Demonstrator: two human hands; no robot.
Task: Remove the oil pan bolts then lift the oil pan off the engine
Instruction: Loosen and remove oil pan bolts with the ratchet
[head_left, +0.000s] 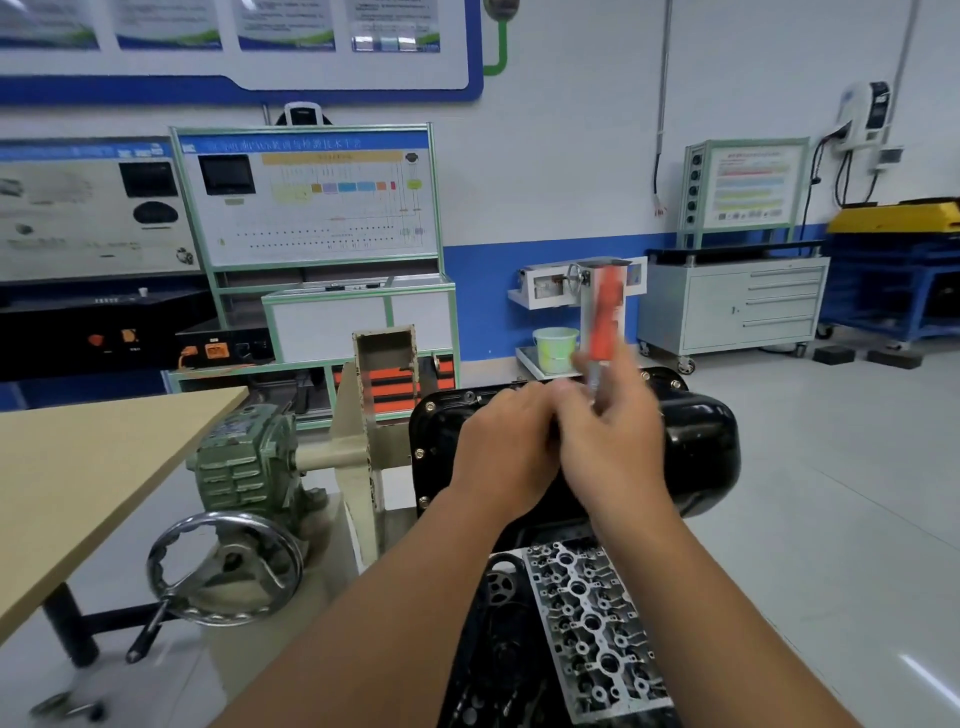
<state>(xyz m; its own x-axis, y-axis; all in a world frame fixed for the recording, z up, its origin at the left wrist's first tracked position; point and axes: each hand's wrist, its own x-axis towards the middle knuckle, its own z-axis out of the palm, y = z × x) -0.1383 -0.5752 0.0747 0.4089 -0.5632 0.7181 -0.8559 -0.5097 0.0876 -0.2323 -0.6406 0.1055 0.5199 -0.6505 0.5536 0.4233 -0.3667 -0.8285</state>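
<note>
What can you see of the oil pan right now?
The oil pan is glossy black, apparently painted metal, with a deep rounded sump to the right and a flat flange around it. It sits on the engine, which is mounted on a stand. Bolts show along its left and far flange edges. Both hands are over its middle, hiding it; the right hand holds a blurred orange-handled tool.

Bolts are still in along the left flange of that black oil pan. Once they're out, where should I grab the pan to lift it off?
Probably by the flange rim of the oil pan, one hand on each long side, coming from above. The body is smooth, rounded and glossy, so it offers little purchase, while the flat bolted lip gives fingers an edge.
</note>
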